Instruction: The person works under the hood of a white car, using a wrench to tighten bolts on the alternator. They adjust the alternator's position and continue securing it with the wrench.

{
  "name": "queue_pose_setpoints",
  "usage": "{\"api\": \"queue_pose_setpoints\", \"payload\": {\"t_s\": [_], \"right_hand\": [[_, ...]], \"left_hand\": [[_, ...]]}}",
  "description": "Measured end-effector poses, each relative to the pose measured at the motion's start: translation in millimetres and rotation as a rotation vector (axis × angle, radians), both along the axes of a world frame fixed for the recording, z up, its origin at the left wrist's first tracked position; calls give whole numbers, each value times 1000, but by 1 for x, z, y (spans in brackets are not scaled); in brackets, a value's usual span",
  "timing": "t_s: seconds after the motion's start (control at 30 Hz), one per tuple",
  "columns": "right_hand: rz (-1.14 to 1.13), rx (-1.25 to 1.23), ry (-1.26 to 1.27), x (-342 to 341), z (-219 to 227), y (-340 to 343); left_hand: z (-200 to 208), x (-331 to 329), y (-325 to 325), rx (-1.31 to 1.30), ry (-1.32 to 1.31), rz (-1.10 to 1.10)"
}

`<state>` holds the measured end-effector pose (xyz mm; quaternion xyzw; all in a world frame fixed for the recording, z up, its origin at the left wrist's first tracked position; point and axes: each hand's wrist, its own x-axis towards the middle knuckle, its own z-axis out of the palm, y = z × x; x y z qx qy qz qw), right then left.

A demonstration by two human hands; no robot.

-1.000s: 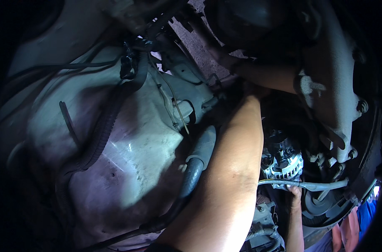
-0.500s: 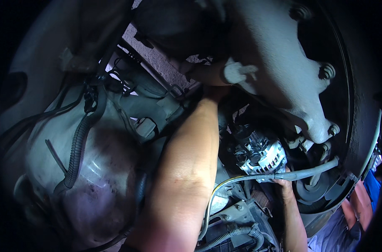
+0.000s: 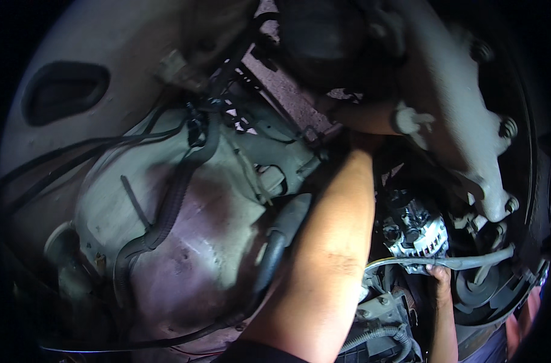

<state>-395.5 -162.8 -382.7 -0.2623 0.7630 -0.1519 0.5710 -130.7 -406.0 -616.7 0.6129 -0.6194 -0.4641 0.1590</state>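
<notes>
My left forearm (image 3: 330, 248) reaches up through the middle of an engine bay. Its hand (image 3: 367, 140) ends in deep shadow beneath a large grey metal casting (image 3: 448, 115), and the fingers are hidden. Lower right, my right hand (image 3: 440, 274) grips the lower edge of an alternator (image 3: 424, 236), a silver slotted housing with black parts on its back. The thumb shows against the housing; the other fingers are out of sight behind it. A grey hose (image 3: 469, 261) crosses in front of the alternator, just above that hand.
A rounded, stained pale panel (image 3: 191, 254) bulges at left, with a black corrugated conduit (image 3: 166, 215) running over it. A thick dark hose (image 3: 272, 254) lies beside my left forearm. Round pulleys (image 3: 478, 287) sit right of my right hand. Through a gap, rough ground (image 3: 281, 85) shows below.
The view has turned left, so everything sits farther right and slightly lower in the picture. My left arm remains reached in, and my right hand still grips the alternator.
</notes>
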Motion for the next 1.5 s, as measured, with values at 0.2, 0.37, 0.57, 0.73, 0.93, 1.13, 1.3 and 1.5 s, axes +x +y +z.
{"api": "queue_pose_setpoints", "payload": {"t_s": [0.2,0.37,0.57,0.73,0.93,1.13,1.3,1.5], "right_hand": [[19,33,36,3,0,0],[11,38,37,3,-4,0],[14,22,34,1,3,3],[10,17,38,-1,6,5],[10,2,41,0,2,3],[-19,-2,-37,9,10,-3],[6,-11,-27,22,18,-14],[-109,-15,-105,34,27,-27]], "left_hand": [[-9,-3,8,-4,65,21],[-12,-9,7,-24,104,22],[-10,-6,1,-11,77,0],[-7,-1,-4,1,40,-25],[-4,-4,-20,-6,-20,-59],[1,8,-23,-5,-115,-112],[6,12,-24,16,-200,-141],[9,12,-33,38,-267,-166]]}}
